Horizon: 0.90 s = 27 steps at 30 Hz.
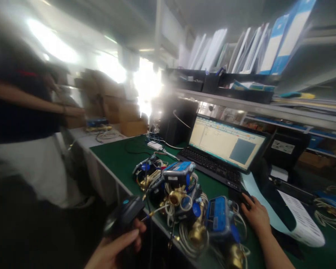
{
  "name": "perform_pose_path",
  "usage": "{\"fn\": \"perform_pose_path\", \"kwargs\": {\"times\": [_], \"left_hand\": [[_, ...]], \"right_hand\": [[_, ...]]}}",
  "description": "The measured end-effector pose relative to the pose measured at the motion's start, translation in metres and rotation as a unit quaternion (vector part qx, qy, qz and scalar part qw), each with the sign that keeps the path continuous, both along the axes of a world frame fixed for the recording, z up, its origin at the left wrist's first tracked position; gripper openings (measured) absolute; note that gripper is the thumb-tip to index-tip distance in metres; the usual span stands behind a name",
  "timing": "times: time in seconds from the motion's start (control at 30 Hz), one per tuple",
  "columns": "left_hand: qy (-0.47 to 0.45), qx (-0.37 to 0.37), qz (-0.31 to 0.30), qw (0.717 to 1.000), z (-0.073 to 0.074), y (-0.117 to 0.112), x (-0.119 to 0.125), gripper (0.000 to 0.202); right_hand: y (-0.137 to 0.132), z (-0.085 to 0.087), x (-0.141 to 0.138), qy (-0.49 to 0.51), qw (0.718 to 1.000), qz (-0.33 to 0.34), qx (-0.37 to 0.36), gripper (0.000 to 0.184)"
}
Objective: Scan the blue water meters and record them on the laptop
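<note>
Both hands are working well apart: the left hand (116, 248) is gripping a black handheld scanner (124, 220) at the near edge of the bench, while the right hand (256, 216) is resting palm-down on the green mat (114, 158), fingers loosely spread and holding nothing, just right of a blue meter (218, 216). More brass-fitted meters (173, 186) with coiled cables are lying heaped between the hands. Farther back, an open laptop (224, 147) is glowing, and a printed sheet (302, 220) is curling at the right. Binders (280, 41) are leaning on the far shelf. Another person (22, 112) is standing at the left, blurred, beside cardboard boxes (123, 112).
</note>
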<state>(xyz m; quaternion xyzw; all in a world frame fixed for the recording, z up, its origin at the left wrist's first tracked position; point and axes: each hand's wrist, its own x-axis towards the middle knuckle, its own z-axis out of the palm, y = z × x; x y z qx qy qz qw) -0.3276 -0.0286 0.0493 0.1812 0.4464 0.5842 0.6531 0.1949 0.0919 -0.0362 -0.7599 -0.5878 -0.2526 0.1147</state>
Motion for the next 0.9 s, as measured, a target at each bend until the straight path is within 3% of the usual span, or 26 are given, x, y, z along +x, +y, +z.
{"fn": "perform_pose_path", "kwargs": {"times": [0.1,0.23,0.4,0.9], "left_hand": [[-0.013,0.012,-0.043,0.999,-0.011,-0.014,0.012,0.030],[-0.045,0.005,-0.039,0.998,-0.019,-0.017,0.022,0.025],[-0.073,-0.016,-0.008,0.997,-0.011,-0.005,0.022,0.021],[-0.107,-0.026,-0.029,0.993,0.000,0.005,0.029,0.018]], "right_hand": [[0.000,-0.002,0.003,-0.012,1.000,-0.005,-0.012,0.047],[-0.001,-0.003,0.006,-0.014,1.000,0.002,-0.016,0.050],[-0.002,-0.003,0.006,-0.011,1.000,0.012,-0.023,0.053],[-0.005,0.007,-0.005,0.016,0.999,-0.008,-0.027,0.051]]}}
